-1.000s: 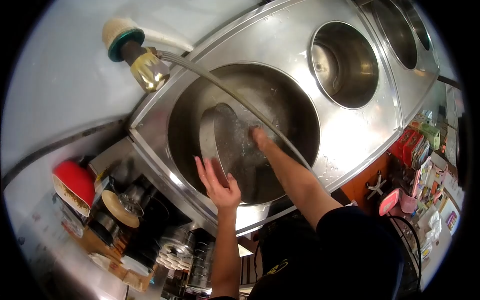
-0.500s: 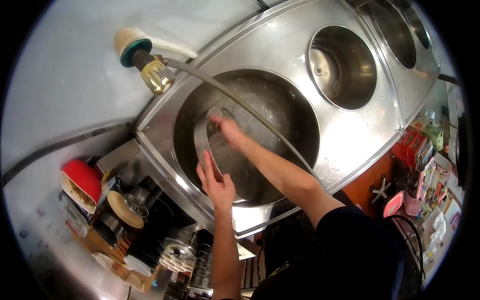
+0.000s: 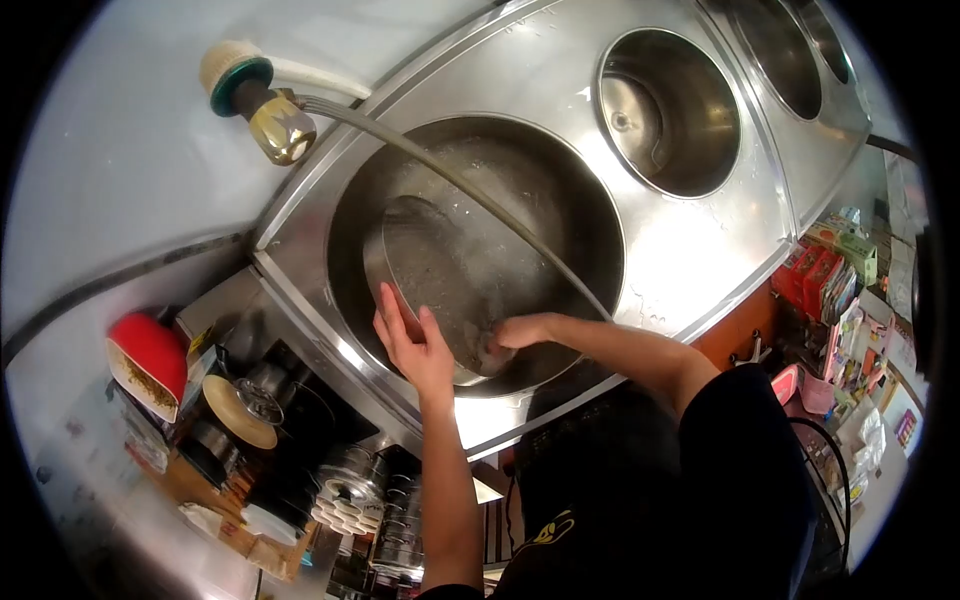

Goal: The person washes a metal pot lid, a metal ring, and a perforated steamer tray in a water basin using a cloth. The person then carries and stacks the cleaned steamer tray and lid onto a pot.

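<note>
Head view: two bare hands work inside a round steel sink (image 3: 345, 225), where a wide metal pan (image 3: 430, 265) sits tilted in rippled water (image 3: 480, 165), one side of its wall raised. The left hand (image 3: 415, 345) grips that raised rim, fingers along the outside and thumb over the inside, apparently to steady the pan and keep its inner face turned toward the other arm. The right hand (image 3: 518, 335), blurred, reaches into the pan's lower end with its fingers curled; whether it clasps something there cannot be told. Its forearm crosses the sink's front edge at a low slant, which seems to leave the left wrist free to brace from its own side.

A hose (image 3: 450, 175) runs from the brass tap (image 3: 283, 130) across the sink, above the pan and down toward the right forearm, the nearest obstacle to a lift. The pan lies close to the sink's left wall, so sideways room there looks tight; the wider water lies beyond the hose, toward the right. Past that rim, a steel deck (image 3: 690, 260) separates the sink from a smaller basin (image 3: 715, 110).
</note>
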Available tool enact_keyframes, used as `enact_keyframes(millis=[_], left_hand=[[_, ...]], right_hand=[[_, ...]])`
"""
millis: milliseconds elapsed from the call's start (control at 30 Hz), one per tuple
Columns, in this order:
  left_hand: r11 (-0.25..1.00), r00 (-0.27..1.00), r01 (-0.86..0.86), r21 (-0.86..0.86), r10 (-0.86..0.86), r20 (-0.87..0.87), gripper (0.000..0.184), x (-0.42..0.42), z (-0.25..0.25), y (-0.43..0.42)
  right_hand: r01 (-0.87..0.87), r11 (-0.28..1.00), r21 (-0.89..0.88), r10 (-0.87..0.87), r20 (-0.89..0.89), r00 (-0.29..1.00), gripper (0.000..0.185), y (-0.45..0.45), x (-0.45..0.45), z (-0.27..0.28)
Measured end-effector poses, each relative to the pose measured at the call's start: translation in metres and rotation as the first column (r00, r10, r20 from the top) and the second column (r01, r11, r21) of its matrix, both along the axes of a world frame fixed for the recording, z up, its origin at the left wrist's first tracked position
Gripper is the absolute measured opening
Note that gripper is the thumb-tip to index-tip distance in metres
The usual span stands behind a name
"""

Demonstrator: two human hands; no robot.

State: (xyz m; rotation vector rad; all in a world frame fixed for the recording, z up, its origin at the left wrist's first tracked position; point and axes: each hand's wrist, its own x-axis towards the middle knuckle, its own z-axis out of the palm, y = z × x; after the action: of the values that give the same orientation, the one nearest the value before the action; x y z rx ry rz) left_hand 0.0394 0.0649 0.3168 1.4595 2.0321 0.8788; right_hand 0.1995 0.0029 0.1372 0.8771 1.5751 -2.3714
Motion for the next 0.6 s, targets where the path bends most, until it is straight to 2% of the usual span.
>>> enact_keyframes(millis=[33, 67, 100, 133, 167, 267, 333, 367, 400, 433, 467, 500, 533, 567, 600], left_hand=[[1.000, 1.000, -0.001, 0.010, 0.001, 0.001, 0.058, 0.000, 0.000, -0.001], [1.000, 1.000, 0.004, 0.003, -0.004, 0.007, 0.058, 0.000, 0.001, -0.001], [1.000, 1.000, 0.009, -0.006, -0.009, 0.012, 0.059, 0.000, 0.002, 0.000], [1.000, 1.000, 0.013, -0.010, -0.013, 0.019, 0.059, -0.001, 0.003, 0.001], [1.000, 1.000, 0.021, -0.023, -0.021, 0.023, 0.060, -0.002, 0.001, 0.002], [0.998, 0.999, 0.039, -0.046, -0.038, 0.020, 0.062, -0.006, 0.000, 0.001], [0.997, 0.998, 0.061, -0.040, -0.061, 0.003, 0.064, -0.001, 0.002, -0.001], [0.998, 0.998, 0.062, -0.027, -0.062, -0.004, 0.065, 0.000, 0.000, -0.002], [0.997, 0.997, 0.079, -0.026, -0.079, -0.011, 0.063, 0.000, 0.002, -0.001], [0.995, 0.995, 0.097, -0.024, -0.097, -0.017, 0.062, 0.001, 0.004, 0.001], [0.993, 0.993, 0.114, -0.023, -0.114, -0.024, 0.060, 0.002, 0.006, 0.002], [0.993, 0.992, 0.120, -0.012, -0.121, -0.022, 0.061, 0.000, 0.004, 0.002], [0.992, 0.992, 0.127, -0.002, -0.127, -0.021, 0.062, -0.005, 0.001, 0.002], [0.991, 0.991, 0.131, 0.006, -0.131, -0.021, 0.063, -0.009, 0.000, 0.000], [0.993, 0.993, 0.121, 0.005, -0.121, -0.014, 0.063, -0.012, 0.000, 0.000]], right_hand=[[-0.186, 0.982, 0.013, 0.186, 0.018, 0.982, 0.036, 0.008, -0.008, -0.020], [-0.330, 0.923, 0.196, 0.327, 0.047, 0.944, 0.036, 0.019, -0.015, -0.034], [-0.456, 0.811, 0.366, 0.453, 0.100, 0.886, 0.036, 0.027, -0.021, -0.043], [-0.347, 0.865, 0.363, 0.275, 0.237, 0.932, 0.032, 0.029, -0.025, -0.047], [-0.235, 0.895, 0.380, 0.087, 0.368, 0.926, 0.029, 0.035, -0.028, -0.053], [-0.166, 0.795, 0.583, -0.073, 0.363, 0.929, 0.027, 0.048, -0.054, -0.154], [-0.049, 0.745, 0.665, -0.277, 0.376, 0.884, 0.026, 0.059, -0.071, -0.190], [0.303, 0.674, 0.673, -0.531, 0.158, 0.832, 0.026, 0.061, -0.082, -0.226], [0.582, 0.710, 0.395, -0.678, 0.161, 0.717, 0.026, 0.080, -0.078, -0.203], [0.893, 0.418, -0.167, -0.850, 0.275, 0.449, 0.026, 0.105, -0.081, -0.166], [0.901, 0.102, -0.421, -0.883, 0.379, 0.277, 0.026, 0.132, -0.083, -0.130], [0.852, -0.019, -0.523, -0.897, 0.386, 0.217, 0.026, 0.156, -0.085, -0.101], [0.804, -0.087, -0.588, -0.904, 0.385, 0.184, 0.026, 0.178, -0.087, -0.075], [0.786, -0.101, -0.610, -0.908, 0.380, 0.178, 0.027, 0.195, -0.092, -0.047], [0.804, -0.030, -0.594, -0.910, 0.348, 0.224, 0.026, 0.202, -0.096, -0.025]])
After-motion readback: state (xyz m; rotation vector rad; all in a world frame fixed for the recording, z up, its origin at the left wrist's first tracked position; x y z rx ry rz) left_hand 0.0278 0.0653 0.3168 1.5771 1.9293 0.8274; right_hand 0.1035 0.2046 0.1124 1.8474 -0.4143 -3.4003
